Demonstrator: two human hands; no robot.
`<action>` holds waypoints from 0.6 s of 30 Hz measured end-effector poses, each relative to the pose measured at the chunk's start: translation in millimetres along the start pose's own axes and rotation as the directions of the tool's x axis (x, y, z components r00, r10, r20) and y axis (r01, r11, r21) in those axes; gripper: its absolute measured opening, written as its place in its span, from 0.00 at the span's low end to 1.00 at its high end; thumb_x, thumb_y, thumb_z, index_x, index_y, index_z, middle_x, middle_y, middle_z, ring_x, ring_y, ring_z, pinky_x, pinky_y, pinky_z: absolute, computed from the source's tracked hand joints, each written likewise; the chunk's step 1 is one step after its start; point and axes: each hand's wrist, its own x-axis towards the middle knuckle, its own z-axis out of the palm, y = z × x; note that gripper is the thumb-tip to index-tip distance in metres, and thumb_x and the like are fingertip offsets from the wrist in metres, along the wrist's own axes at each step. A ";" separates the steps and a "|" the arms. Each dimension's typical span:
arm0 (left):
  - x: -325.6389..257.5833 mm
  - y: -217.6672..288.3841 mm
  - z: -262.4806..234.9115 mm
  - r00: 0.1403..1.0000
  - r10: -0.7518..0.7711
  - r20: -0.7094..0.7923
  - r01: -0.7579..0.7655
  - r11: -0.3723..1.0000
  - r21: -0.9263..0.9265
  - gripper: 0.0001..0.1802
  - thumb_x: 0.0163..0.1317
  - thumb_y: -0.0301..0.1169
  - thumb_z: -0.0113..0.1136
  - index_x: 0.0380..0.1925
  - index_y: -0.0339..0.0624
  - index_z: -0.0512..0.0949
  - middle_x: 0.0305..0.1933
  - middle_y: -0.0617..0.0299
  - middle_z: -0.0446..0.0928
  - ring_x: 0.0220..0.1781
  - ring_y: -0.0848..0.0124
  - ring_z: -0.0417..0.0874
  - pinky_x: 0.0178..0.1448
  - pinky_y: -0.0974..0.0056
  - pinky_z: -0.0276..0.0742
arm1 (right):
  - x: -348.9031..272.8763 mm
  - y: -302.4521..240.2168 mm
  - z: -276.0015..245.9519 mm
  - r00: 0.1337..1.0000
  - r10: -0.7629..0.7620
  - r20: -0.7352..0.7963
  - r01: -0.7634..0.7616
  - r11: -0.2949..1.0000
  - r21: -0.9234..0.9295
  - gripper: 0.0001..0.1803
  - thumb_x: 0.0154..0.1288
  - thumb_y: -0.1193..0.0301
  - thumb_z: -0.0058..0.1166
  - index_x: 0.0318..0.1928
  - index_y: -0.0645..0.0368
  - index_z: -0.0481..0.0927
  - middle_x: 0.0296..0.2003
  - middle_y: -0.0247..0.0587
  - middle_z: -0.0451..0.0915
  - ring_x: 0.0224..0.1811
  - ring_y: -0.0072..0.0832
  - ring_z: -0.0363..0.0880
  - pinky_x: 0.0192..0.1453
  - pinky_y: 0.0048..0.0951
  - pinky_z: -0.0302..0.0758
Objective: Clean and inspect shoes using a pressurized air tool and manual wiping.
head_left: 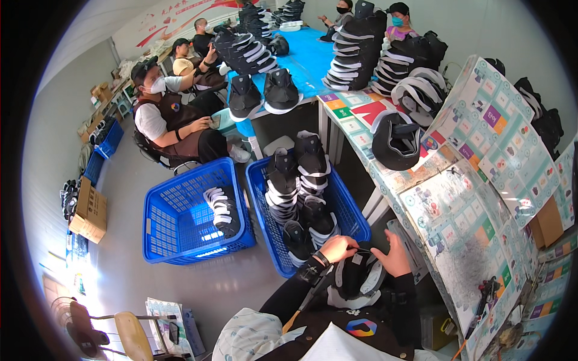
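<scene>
A black shoe upper (355,278) with a white lower edge rests in my lap, its opening toward my hands. My left hand (337,248) is closed in a pinch on a thin black edge or strip at the upper's top. Across from it, my right hand (394,256) has its fingers stretched up and apart, the thumb close to that same strip. Whether the thumb touches it is too small to tell. A tool with a yellow handle (291,320) shows beside my left forearm.
Stacked black-and-white uppers fill a blue crate (352,210) just ahead; another blue crate (158,240) holds a few. A paper-covered table (445,210) runs along my right, bearing a lone upper (395,144). Several masked people sit around a blue-topped table (307,54) stacked with uppers.
</scene>
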 end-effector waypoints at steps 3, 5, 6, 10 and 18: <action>1.2 3.0 1.1 1.000 0.005 -0.004 -0.005 1.000 0.001 0.11 0.61 0.34 0.69 0.40 0.40 0.88 0.41 0.53 0.88 0.42 0.52 0.88 0.48 0.54 0.84 | 6.6 -0.9 -1.9 0.992 -0.039 -0.119 0.046 0.997 0.061 0.36 0.61 0.63 0.75 0.64 0.69 0.75 0.58 0.56 0.82 0.62 0.49 0.81 0.66 0.42 0.77; 1.0 3.8 1.9 1.000 -0.006 -0.012 0.006 1.000 -0.010 0.11 0.62 0.34 0.69 0.40 0.40 0.88 0.40 0.52 0.88 0.41 0.52 0.89 0.47 0.54 0.84 | 6.9 4.2 -2.0 0.986 -0.083 -0.146 0.095 0.993 0.073 0.39 0.60 0.63 0.76 0.66 0.69 0.74 0.59 0.56 0.82 0.60 0.47 0.82 0.65 0.42 0.78; 1.1 4.2 2.5 1.000 -0.016 -0.022 0.016 1.000 -0.023 0.11 0.63 0.34 0.69 0.40 0.40 0.88 0.39 0.52 0.88 0.40 0.51 0.89 0.47 0.54 0.84 | 6.1 11.0 -1.4 0.993 -0.081 -0.089 0.086 0.995 0.053 0.35 0.61 0.63 0.75 0.64 0.68 0.76 0.56 0.54 0.83 0.58 0.45 0.84 0.63 0.40 0.79; -0.2 7.9 -0.5 0.998 -0.054 -0.043 0.053 0.998 -0.035 0.10 0.64 0.34 0.69 0.39 0.40 0.89 0.35 0.51 0.87 0.38 0.51 0.89 0.44 0.54 0.84 | -6.5 34.7 -5.5 0.949 0.123 0.290 -0.133 0.991 0.014 0.23 0.64 0.63 0.72 0.55 0.64 0.85 0.47 0.48 0.88 0.50 0.38 0.87 0.56 0.35 0.81; 0.7 17.7 -4.3 0.994 -0.103 -0.023 0.101 0.992 -0.074 0.10 0.62 0.36 0.69 0.37 0.42 0.89 0.36 0.52 0.88 0.40 0.52 0.90 0.45 0.54 0.84 | -19.0 42.0 3.4 0.975 0.157 0.158 -0.181 0.972 0.151 0.22 0.63 0.65 0.72 0.54 0.62 0.84 0.47 0.50 0.86 0.47 0.42 0.87 0.54 0.38 0.82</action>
